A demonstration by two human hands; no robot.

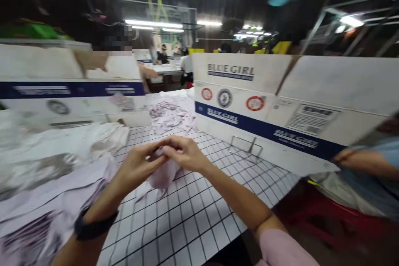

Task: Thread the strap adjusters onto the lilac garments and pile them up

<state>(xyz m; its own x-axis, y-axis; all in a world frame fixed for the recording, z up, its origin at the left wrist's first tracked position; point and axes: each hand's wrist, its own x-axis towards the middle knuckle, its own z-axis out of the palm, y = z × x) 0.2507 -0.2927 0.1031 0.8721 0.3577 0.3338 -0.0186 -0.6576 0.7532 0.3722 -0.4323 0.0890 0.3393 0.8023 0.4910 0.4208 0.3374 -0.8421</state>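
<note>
A small lilac piece of cloth (162,174) hangs between my hands, a little above the checked tabletop. My left hand (141,164) pinches it from the left, with a dark band on the wrist below. From the right, my right hand (183,153) closes on its upper edge, thumb pressed against the fingers. The fingertips of both hands meet at the top of the cloth and partly cover it. Exactly what garment part it is, I cannot make out.
Stacked lilac fabric (59,203) and white fabric (62,145) lie at my left. More lilac pieces (174,116) lie farther back on the checked table (187,216). Cardboard boxes (243,95) wall the right; a bent wire stand (246,147) sits before them. A person's arm (364,162) shows at right.
</note>
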